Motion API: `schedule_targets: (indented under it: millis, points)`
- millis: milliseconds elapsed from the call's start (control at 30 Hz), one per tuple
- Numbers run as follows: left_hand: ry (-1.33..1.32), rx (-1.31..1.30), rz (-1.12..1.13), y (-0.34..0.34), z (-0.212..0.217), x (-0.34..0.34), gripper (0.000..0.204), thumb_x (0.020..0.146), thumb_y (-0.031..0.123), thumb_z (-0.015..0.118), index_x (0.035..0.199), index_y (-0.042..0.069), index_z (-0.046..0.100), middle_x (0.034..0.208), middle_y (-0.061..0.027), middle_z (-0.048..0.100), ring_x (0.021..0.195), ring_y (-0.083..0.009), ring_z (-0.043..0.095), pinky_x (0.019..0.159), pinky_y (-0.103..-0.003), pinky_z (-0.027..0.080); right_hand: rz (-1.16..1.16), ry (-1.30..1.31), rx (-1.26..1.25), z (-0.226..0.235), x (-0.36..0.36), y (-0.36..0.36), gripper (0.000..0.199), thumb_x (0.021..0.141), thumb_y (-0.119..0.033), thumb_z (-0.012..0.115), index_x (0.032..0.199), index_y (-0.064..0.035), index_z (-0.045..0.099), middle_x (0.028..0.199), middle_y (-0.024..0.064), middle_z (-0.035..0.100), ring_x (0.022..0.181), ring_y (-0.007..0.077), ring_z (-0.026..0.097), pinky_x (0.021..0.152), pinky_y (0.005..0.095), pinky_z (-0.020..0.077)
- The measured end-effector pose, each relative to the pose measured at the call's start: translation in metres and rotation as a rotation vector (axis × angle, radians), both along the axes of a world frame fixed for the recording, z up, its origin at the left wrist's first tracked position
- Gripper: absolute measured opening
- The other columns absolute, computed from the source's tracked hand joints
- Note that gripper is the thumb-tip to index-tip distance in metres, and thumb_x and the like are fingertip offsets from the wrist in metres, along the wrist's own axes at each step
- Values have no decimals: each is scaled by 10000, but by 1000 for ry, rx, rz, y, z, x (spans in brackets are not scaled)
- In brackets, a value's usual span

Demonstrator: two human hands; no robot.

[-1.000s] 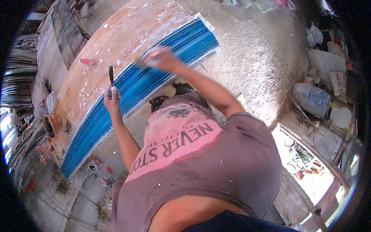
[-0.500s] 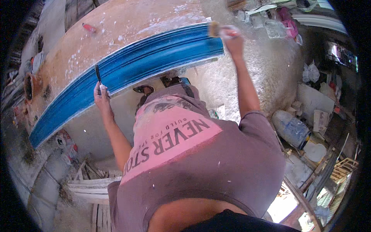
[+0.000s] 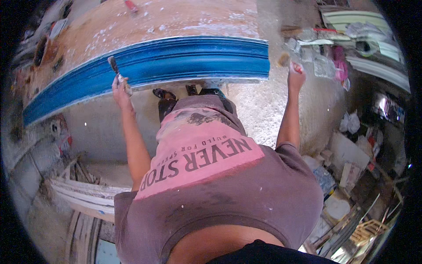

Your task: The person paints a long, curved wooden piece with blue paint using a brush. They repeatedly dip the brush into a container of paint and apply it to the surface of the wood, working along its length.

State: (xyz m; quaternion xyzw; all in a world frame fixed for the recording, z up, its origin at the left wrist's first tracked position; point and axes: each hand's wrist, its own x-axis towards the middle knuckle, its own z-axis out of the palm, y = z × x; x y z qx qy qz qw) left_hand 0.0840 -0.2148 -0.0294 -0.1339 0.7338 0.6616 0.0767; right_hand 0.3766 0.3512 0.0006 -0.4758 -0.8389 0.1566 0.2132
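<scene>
At the blue moulding [image 3: 193, 59], both arms [image 3: 288, 116] stretch forward — left fingers [image 3: 116, 83] clamp a scraper [image 3: 114, 66], right fingers [image 3: 292, 73] a brush [image 3: 284, 59].

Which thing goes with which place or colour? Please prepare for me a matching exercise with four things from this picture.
Column one:
1. brush
2. scraper
3. long moulded strip
4. small object near the top edge

Column two:
A. blue and ridged
B. in the left hand
C. red, on the brown surface
D. in the right hand

Right pairs: 1-D, 2-B, 3-A, 4-C
</scene>
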Motion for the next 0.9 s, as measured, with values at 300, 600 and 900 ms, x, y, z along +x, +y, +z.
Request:
schedule_targets:
  millis: [300, 600, 900]
  points:
    - [-61, 170, -145, 47, 23, 29, 478, 903, 139, 605, 1323, 16, 413, 1121, -126, 651, 965, -170, 618, 827, -307, 492, 93, 316, -820, -85, -248, -82, 533, 816, -306, 728, 1168, 65, 575, 970, 179, 670, 913, 265, 664, 809, 330, 534]
    - [162, -138, -425, 85, 40, 33, 439, 862, 204, 669, 1258, 59, 546, 1127, -110, 611, 987, -185, 588, 853, -304, 469, 1063, 181, -857, 6, -253, -320, 645, 869, -404, 607, 1332, 12, 438, 1230, 257, 539, 1075, 377, 567, 922, 423, 442]
    - [-40, -660, 301, -167, -201, 129, 308, 847, 222, 595, 1054, 1, 652, 1129, -191, 623, 1056, -349, 572, 926, -437, 435, 534, -612, 165, -41, -255, -113, 268, 852, -168, 500, 1072, -77, 623, 1088, 176, 637, 860, 318, 667, 680, 467, 533]
